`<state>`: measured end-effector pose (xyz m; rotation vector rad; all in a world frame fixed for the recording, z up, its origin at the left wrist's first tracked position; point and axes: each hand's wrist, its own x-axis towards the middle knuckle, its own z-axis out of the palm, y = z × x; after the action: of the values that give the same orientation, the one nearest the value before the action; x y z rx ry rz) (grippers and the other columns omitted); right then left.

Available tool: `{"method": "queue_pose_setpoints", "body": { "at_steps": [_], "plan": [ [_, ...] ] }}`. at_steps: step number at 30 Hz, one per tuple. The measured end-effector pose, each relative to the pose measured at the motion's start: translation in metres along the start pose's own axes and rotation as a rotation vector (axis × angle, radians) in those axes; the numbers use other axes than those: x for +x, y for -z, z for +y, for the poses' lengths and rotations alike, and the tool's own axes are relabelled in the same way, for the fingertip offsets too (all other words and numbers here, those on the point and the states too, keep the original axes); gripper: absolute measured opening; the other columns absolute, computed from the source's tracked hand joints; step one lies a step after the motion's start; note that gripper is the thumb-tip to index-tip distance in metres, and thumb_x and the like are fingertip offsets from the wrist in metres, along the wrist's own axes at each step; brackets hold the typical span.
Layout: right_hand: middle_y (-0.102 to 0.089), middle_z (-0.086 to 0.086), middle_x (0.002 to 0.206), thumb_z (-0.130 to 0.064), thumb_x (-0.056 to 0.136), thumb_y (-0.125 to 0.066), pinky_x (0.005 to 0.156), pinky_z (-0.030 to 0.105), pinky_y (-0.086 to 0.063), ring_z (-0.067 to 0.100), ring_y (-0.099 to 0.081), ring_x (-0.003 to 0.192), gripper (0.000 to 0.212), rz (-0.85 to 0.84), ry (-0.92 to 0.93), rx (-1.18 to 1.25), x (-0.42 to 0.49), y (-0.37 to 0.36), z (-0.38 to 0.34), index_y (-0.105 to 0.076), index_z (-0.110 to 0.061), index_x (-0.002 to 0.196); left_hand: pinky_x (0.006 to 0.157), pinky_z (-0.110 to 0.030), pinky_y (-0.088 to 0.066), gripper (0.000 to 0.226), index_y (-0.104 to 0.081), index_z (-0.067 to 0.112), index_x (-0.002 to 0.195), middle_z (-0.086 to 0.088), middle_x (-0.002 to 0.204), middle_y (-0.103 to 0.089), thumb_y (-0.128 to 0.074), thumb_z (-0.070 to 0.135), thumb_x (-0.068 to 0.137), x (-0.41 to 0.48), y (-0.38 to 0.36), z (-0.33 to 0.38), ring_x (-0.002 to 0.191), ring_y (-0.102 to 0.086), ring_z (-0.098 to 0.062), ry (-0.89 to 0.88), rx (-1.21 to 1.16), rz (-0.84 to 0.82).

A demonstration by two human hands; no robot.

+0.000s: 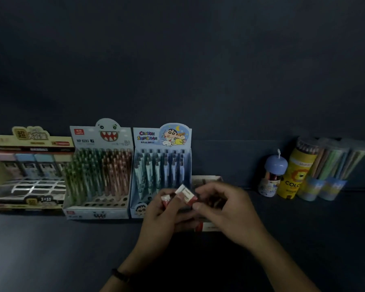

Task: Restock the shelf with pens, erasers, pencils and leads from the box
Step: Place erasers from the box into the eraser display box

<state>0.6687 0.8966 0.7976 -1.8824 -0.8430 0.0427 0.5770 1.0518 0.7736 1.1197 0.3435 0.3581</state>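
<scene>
Head view: two hands are meeting over a dark shelf (51, 249). The left hand (167, 218) is gripping a small eraser (165, 200); the right hand (226, 209) is pinching a second eraser (187, 193), lying slantwise between them, just in front of the eraser tray (208, 179), nearer the right.

R side: 1 blue-capped jar (272, 175) just beside yellow lion tube (293, 179), clear pencil tubs (333, 165) next; dark wall (177, 60) behind.

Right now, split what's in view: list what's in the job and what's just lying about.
In the job: left hand, right hand, erasers, small box behind them.
Lying about: lead display, pencil display, pen display, blue-capped jar, yellow tube, clear tubs.
</scene>
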Motion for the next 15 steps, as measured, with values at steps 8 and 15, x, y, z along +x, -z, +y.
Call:
{"method": "queue_pose_setpoints", "body": {
  "at_steps": [8, 15],
  "plan": [
    [-0.070, -0.017, 0.093, -0.011, 0.074, -0.089, 0.075, 0.020, -0.054, 0.005, -0.070, 0.085, 0.031, 0.164, 0.247, -0.162, 0.002, -0.020, 0.012, -0.081, -0.028, 0.099, 0.082, -0.055, -0.064, 0.012, -0.058, 0.006, 0.098, -0.026, 0.104, -0.077, -0.060, 0.017, 0.104, 0.001, 0.002, -0.002, 0.090, -0.078, -0.040, -0.028, 0.027, -0.034],
    [-0.076, -0.021, 0.087, -0.025, 0.084, -0.089, 0.075, 0.014, -0.053, 0.000, -0.072, 0.084, 0.010, 0.162, 0.177, -0.196, 0.022, 0.014, 0.018, -0.083, -0.029, 0.090, 0.051, -0.041, -0.056, 0.020, -0.055, 0.007, 0.095, -0.008, 0.058, -0.065, -0.065, 0.021, 0.105, 0.004, 0.011, -0.007, 0.050, -0.068, -0.034, -0.307, 0.490, 0.009]
  ]
}}
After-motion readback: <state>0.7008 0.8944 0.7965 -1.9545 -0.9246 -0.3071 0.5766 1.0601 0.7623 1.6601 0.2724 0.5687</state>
